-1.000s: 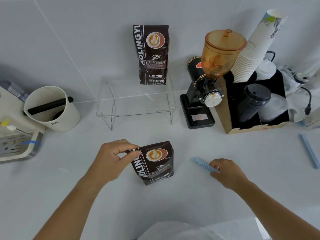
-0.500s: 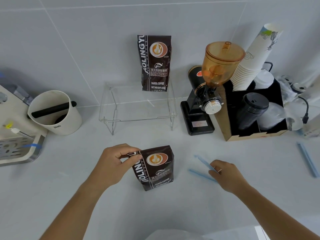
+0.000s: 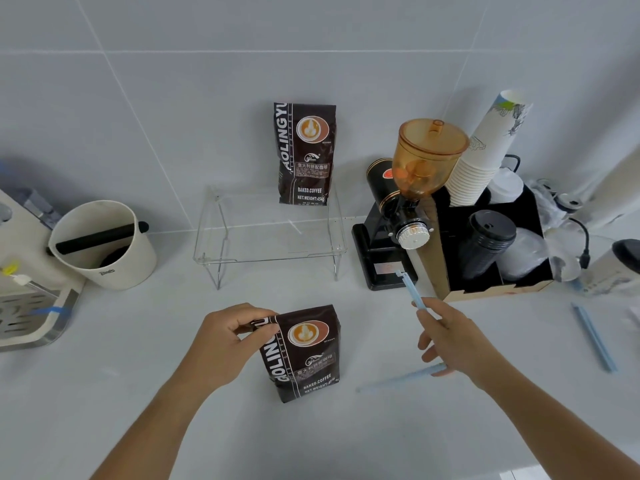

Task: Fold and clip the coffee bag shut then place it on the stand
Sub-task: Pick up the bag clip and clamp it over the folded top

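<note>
A dark brown coffee bag (image 3: pixel 306 355) stands on the white counter in front of me, its top folded down. My left hand (image 3: pixel 228 341) pinches the folded top at the bag's upper left corner. My right hand (image 3: pixel 446 341) holds a light blue bag clip (image 3: pixel 412 292), opened into a V: one arm points up and away, the other arm (image 3: pixel 398 378) points left and down toward the counter. The clear acrylic stand (image 3: pixel 270 237) sits behind the bag against the wall. A second, taller coffee bag (image 3: pixel 304 154) stands on the stand's back right.
A white knock box (image 3: pixel 104 247) is at the left beside an espresso machine tray (image 3: pixel 31 313). A black grinder (image 3: pixel 398 216) with an amber hopper and a cardboard box (image 3: pixel 491 244) of cups and lids stand at the right. Another blue clip (image 3: pixel 594 336) lies far right.
My right hand has lifted the blue clip off the counter and spread it open. My left hand stays on the bag's folded top. The view has tilted upward.
</note>
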Action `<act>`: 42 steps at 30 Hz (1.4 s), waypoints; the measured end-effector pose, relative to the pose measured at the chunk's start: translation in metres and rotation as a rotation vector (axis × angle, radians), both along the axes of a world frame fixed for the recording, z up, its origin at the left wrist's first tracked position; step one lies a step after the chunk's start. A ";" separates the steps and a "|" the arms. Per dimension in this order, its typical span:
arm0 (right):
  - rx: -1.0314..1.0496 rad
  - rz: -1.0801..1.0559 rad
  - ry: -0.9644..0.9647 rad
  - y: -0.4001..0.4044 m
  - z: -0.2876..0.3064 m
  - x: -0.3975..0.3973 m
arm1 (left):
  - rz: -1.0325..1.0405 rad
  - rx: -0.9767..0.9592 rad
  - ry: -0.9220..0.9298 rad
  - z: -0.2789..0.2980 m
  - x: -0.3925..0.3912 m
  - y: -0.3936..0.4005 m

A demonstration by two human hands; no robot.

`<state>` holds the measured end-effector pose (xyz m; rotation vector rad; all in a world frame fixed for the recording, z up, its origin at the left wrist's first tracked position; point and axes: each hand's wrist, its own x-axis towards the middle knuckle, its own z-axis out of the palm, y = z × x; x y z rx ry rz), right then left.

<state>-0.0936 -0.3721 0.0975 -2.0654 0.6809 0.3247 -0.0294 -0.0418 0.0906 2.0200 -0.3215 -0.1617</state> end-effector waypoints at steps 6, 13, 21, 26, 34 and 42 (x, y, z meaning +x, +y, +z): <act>0.179 -0.061 -0.022 0.020 0.030 0.009 | 0.014 -0.008 0.037 0.001 -0.001 0.000; 0.314 0.056 -0.033 0.052 0.057 0.022 | 0.044 -0.089 0.122 -0.001 -0.002 -0.001; 0.288 0.280 0.065 0.088 0.062 0.039 | 0.023 -0.215 0.215 -0.001 -0.006 0.007; 0.293 0.302 0.118 0.093 0.064 0.048 | -0.028 -0.261 0.290 0.004 -0.005 0.009; 0.228 0.381 0.158 0.091 0.063 0.063 | -0.068 -0.199 0.274 0.009 -0.001 0.012; 0.086 0.486 0.026 0.090 0.058 0.067 | -0.104 -0.151 0.281 0.011 0.001 0.014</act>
